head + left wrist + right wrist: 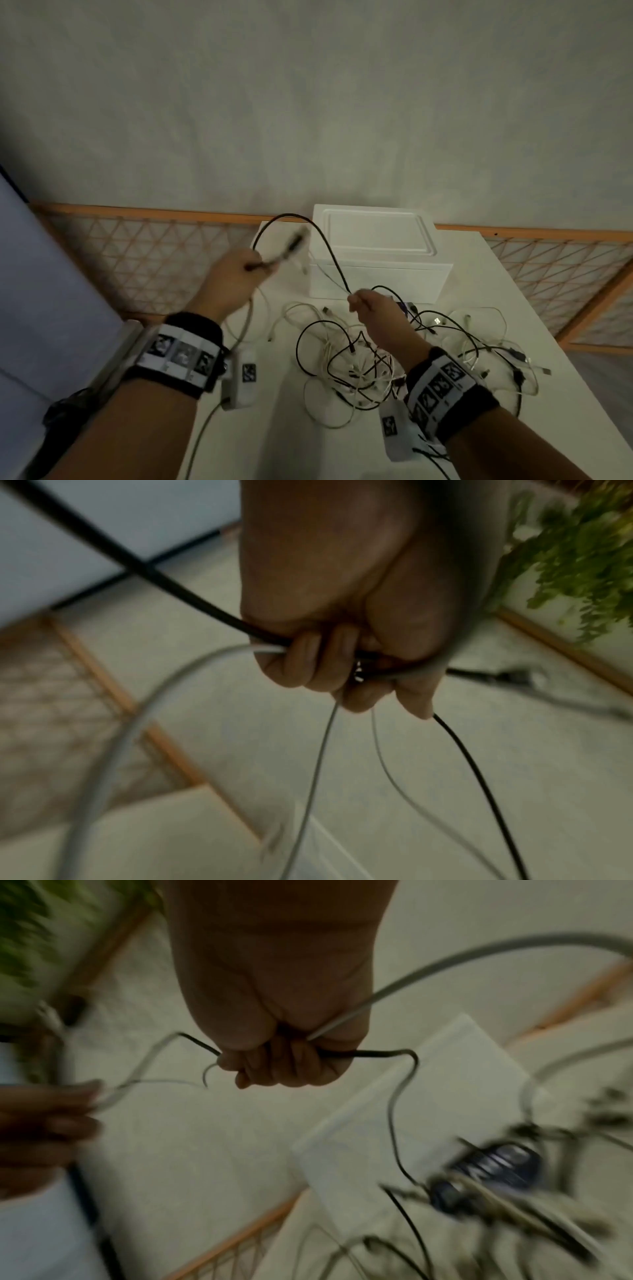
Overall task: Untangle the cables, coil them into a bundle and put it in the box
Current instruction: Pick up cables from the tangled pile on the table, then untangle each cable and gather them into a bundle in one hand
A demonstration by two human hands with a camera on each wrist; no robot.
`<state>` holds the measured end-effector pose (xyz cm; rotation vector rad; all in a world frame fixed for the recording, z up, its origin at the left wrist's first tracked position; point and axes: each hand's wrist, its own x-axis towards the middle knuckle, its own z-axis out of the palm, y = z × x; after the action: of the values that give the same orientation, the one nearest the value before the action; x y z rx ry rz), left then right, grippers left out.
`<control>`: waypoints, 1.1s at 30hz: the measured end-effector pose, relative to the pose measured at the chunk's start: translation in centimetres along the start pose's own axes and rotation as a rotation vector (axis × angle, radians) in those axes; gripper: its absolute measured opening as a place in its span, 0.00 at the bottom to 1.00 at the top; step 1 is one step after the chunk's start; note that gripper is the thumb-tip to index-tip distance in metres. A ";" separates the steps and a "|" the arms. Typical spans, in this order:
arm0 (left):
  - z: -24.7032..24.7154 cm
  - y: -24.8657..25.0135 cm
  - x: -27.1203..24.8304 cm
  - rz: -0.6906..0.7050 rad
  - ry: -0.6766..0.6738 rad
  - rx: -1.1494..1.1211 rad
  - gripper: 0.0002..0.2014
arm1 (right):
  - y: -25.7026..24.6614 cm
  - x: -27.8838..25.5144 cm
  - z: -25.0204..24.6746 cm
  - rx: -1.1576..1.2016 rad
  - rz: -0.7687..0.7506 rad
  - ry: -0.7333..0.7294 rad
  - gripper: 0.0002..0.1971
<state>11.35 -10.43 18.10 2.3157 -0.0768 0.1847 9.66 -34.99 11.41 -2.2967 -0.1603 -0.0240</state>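
Observation:
A black cable (322,236) arches in the air between my two hands, in front of the white box (376,253). My left hand (236,274) grips one end of it together with thin white cable; its blurred plug end (294,243) sticks out past the fist. The left wrist view shows the fingers (329,658) curled round black and white strands. My right hand (373,308) pinches the black cable lower down, above the tangle (394,353) of black and white cables on the table; its fingers (284,1066) are curled round the black strand (377,1053).
The white box stands shut at the table's (274,428) far edge, against a wooden lattice rail (154,253). Loose plugs and a dark adapter (517,359) lie at the right of the tangle. A green plant (582,550) shows in the left wrist view.

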 end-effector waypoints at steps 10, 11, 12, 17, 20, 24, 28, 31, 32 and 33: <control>6.2 4.2 -2.8 -0.169 -0.359 -0.901 0.10 | -5.5 -0.3 -0.7 -0.495 -0.292 -0.023 0.14; 6.3 4.8 -3.0 -0.108 -0.333 -0.831 0.08 | -5.3 -0.4 -0.7 -0.487 -0.347 -0.024 0.13; 6.4 5.3 -3.1 -0.068 -0.261 -0.733 0.10 | -5.2 -0.6 -0.8 -0.463 -0.396 -0.004 0.13; 3.4 4.7 -0.1 -0.193 0.239 -0.842 0.12 | -2.3 -0.4 -2.4 -0.205 -0.177 -0.020 0.13; -1.0 2.8 1.9 -0.227 0.410 -1.147 0.09 | 2.2 -0.7 -3.9 -0.219 -0.058 -0.079 0.13; -1.1 1.1 1.4 -0.227 0.447 -0.993 0.09 | 3.4 -0.3 -4.4 -0.180 -0.023 -0.032 0.12; -0.1 -1.4 1.3 -0.328 0.458 -0.943 0.09 | 0.5 0.4 -7.5 -0.159 -0.114 0.207 0.11; 0.4 -2.7 1.0 -0.348 0.412 -0.911 0.10 | -1.9 -0.3 -11.2 -0.371 -0.232 0.213 0.13; 0.7 -2.9 0.8 -0.343 0.388 -0.876 0.11 | -2.5 -0.8 -12.3 -0.409 -0.252 0.213 0.12; 1.1 -2.8 0.5 -0.341 0.363 -0.843 0.11 | -3.0 -1.3 -13.2 -0.431 -0.256 0.220 0.11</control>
<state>12.33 -9.30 15.40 1.4012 0.3579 0.3217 8.45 -42.99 22.38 -2.6625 -0.3633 -0.4834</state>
